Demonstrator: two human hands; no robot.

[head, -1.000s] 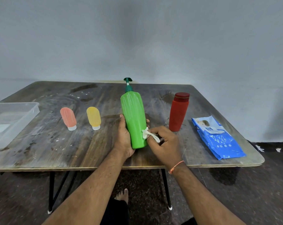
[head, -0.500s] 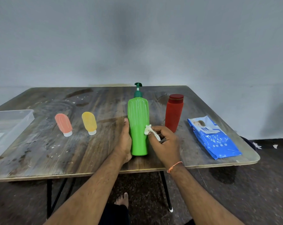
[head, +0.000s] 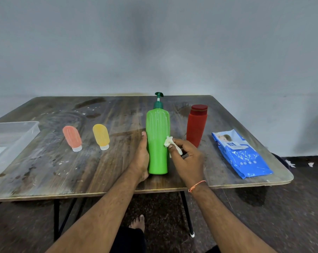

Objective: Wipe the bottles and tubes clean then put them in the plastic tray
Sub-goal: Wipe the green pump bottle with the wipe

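A tall green pump bottle point(head: 157, 132) stands upright near the table's front edge. My left hand point(head: 140, 157) grips its left side low down. My right hand point(head: 186, 159) pinches a crumpled white wipe point(head: 170, 143) and presses it against the bottle's right side. A red bottle point(head: 196, 125) stands upright just right of the green one. A pink tube point(head: 72, 137) and a yellow tube point(head: 101, 136) stand cap-down to the left. The clear plastic tray point(head: 29, 131) sits at the far left edge, partly out of view.
A blue pack of wet wipes point(head: 241, 155) lies flat at the table's right side. The wooden table point(head: 54, 170) is stained and speckled, on black legs. A grey wall is behind. A bare foot point(head: 138, 222) shows below the table.
The bottle went from tilted to upright. My right hand slid the wipe up the bottle's right side. The view shifted a little.
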